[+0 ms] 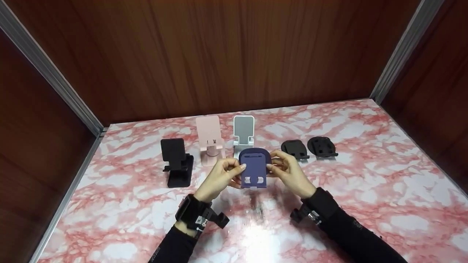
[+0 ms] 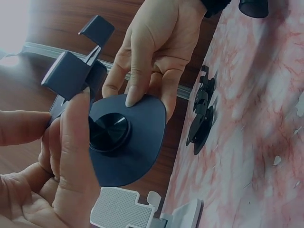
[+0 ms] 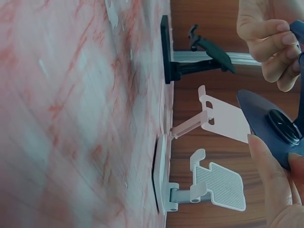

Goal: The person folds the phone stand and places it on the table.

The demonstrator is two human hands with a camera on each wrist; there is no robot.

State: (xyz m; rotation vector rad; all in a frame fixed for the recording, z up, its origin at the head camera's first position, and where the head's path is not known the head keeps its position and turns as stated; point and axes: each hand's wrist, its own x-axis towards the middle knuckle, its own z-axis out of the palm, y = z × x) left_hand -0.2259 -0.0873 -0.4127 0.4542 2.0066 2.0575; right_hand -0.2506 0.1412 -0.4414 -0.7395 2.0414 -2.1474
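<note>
A dark blue folding phone stand (image 1: 255,166) is held up over the table between my two hands. In the left wrist view its rounded base (image 2: 145,137) hangs partly unfolded from the cradle, joined by a black round hinge (image 2: 111,133). My left hand (image 1: 219,177) pinches the cradle plate at its left side, thumb on the front. With thumb and fingers, my right hand (image 1: 292,175) grips the rounded base at the right, as the left wrist view shows. Some fingers of both hands are hidden behind the stand.
Behind stand a black phone stand (image 1: 173,153), a pink one (image 1: 209,129) and a white-and-grey one (image 1: 244,129), all unfolded. Two folded black stands (image 1: 294,149) lie at the right. The marbled table (image 1: 128,219) meets wooden walls (image 1: 234,54) at the back and sides.
</note>
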